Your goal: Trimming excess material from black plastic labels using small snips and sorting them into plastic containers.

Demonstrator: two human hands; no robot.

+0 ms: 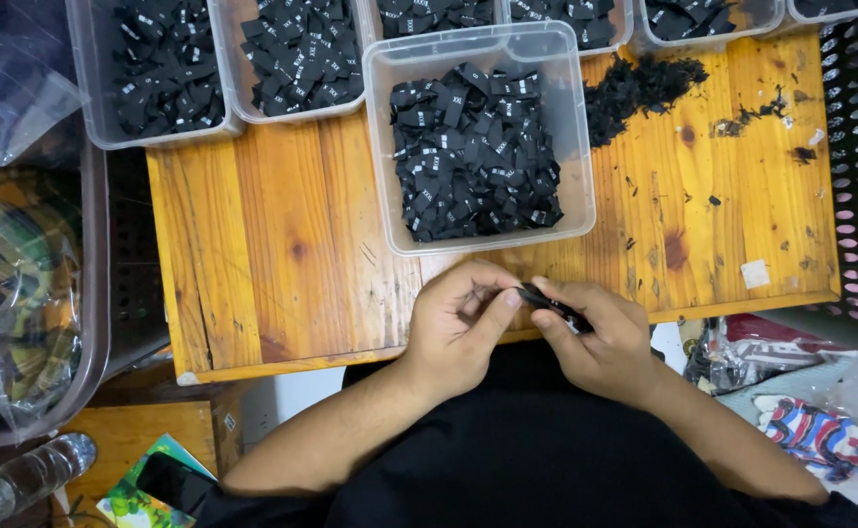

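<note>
1. The left hand (458, 328) sits over the near edge of the wooden table (282, 244), fingers curled, thumb pressed up against the left end of a small black label (546, 301).
2. The label lies between the two hands, just below the clear tub (575, 127) of black labels (473, 152), above the person's lap.
3. The right hand (600, 342) pinches the label's right part between thumb and forefinger.
4. The label's long axis runs from upper left to lower right, its left tip pointing towards the left thumb; which face is up cannot be told.
5. To handle it well, I judge both pinches should stay close to the ends, keeping the strip taut and flat so it does not twist.
6. Loose black scraps (644, 88) lie farther right on the table.
</note>
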